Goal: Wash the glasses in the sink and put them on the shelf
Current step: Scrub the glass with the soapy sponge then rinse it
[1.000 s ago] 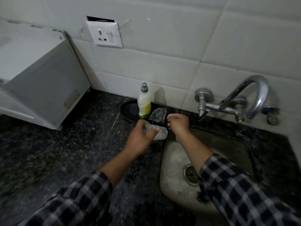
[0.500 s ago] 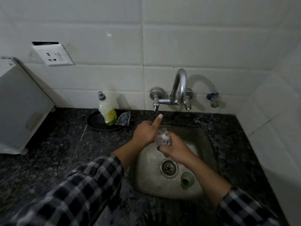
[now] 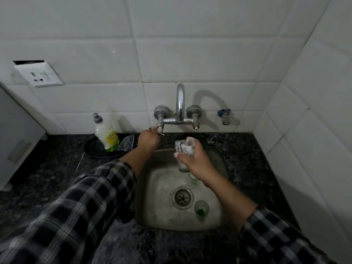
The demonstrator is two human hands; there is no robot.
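Note:
My right hand [image 3: 192, 161] grips a soapy clear glass [image 3: 183, 151] upright over the back of the steel sink [image 3: 156, 212]. Foam covers the glass's side. My left hand [image 3: 148, 139] is up at the left tap handle [image 3: 161, 128] of the wall faucet [image 3: 180, 103], its fingers curled round the handle. No water shows from the spout. A glass with green at its bottom [image 3: 201, 209] stands in the sink right of the drain [image 3: 182, 197]. Another green-tinted glass [image 3: 194, 180] peeks out under my right wrist.
A dish soap bottle [image 3: 106, 134] stands on a black plate [image 3: 95, 150] with a crumpled clear scrubber [image 3: 126, 143] on the dark granite counter [image 3: 57, 164]. A white appliance [image 3: 17, 134] sits far left. A small valve [image 3: 224, 116] sticks out of the tiled wall.
My left hand let go of the glass and rose to the tap handle. My right hand now holds the soapy glass alone, upright and a little higher.

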